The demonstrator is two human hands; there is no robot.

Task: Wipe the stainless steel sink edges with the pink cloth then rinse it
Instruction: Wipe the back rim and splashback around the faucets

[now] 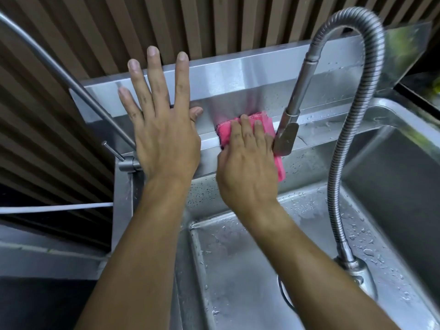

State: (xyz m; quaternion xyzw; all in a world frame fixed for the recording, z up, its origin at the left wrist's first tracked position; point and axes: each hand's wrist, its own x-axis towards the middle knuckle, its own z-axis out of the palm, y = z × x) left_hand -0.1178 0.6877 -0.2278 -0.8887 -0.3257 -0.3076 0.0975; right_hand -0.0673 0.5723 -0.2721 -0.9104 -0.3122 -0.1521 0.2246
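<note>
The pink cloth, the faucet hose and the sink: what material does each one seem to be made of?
The pink cloth: soft woven or microfibre fabric, judging by its fuzzy, stitched edge. The faucet hose: probably flexible metal, ribbed in spirals, with a dull grey shine. The sink: brushed stainless steel by its look, with soft reflections and water drops. The right hand presses the cloth onto the ledge.

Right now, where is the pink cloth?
In the head view the pink cloth lies on the sink's back ledge, pressed under the right hand, between the left hand and the faucet spout.
</note>
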